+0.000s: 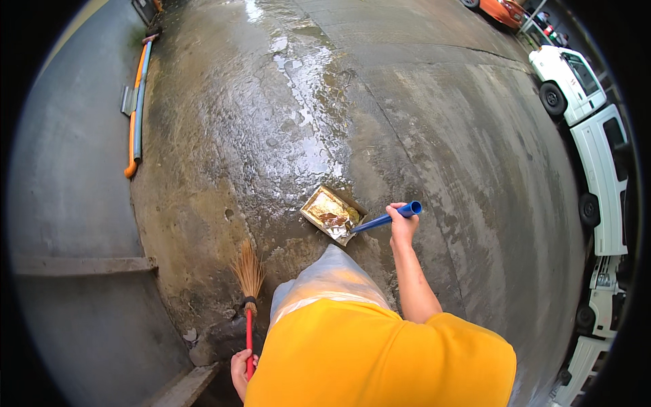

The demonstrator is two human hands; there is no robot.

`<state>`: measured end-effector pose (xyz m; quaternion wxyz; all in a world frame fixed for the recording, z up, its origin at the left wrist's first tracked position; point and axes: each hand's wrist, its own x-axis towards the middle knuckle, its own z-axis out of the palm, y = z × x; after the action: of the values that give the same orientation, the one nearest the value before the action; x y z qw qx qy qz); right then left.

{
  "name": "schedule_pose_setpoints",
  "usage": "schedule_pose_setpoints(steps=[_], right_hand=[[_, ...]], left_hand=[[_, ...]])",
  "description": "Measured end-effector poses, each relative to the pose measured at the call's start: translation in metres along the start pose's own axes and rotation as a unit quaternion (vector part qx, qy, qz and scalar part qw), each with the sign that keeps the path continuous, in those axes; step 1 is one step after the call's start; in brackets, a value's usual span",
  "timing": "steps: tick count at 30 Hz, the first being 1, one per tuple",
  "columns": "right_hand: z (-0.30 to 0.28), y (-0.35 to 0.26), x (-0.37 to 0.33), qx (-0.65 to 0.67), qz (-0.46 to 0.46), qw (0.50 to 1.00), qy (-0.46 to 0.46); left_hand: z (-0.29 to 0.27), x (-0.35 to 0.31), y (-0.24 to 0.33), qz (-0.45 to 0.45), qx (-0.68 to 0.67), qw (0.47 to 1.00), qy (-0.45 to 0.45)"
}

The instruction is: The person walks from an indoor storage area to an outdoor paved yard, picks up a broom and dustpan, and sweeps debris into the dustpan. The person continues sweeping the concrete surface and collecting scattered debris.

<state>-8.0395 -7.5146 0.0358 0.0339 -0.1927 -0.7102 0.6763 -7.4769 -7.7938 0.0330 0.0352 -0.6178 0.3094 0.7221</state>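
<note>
My right hand (403,225) is closed round the top of a blue pipe-like handle (386,219). That handle slopes down to a box-shaped metal dustpan (329,211) on the wet ground ahead of me. Inside the pan lie wet brown scraps, perhaps leaves, and a shiny film of water. Low on the left, my left hand (240,368) grips the red handle of a broom (249,275). The broom's tan bristles fan out forward, near the ground, left of the dustpan and apart from it.
Wet, rough concrete (291,115) stretches ahead, with shiny puddles. A grey wall (74,149) runs along the left, with orange and grey pipes (138,102) at its foot. White vehicles (600,163) line the right side, and an orange car (503,10) stands far right.
</note>
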Motion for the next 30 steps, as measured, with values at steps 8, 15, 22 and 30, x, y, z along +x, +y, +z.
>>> schedule_pose_setpoints(steps=[8, 15, 22, 30], right_hand=[[0.026, -0.003, 0.033, 0.010, 0.003, 0.993, 0.116], [0.065, -0.024, 0.070, 0.028, 0.005, 0.978, 0.208], [0.083, -0.042, 0.081, 0.023, 0.029, 0.952, 0.303], [0.103, -0.053, 0.091, 0.115, 0.095, 0.891, 0.428]], left_hand=[[-0.004, 0.003, 0.151, -0.043, 0.323, 0.944, 0.056], [0.080, -0.033, 0.419, -0.011, 0.457, 0.887, -0.058], [0.237, 0.027, 0.597, 0.114, 0.566, 0.811, -0.094], [0.395, 0.148, 0.641, 0.182, 0.329, 0.896, -0.235]])
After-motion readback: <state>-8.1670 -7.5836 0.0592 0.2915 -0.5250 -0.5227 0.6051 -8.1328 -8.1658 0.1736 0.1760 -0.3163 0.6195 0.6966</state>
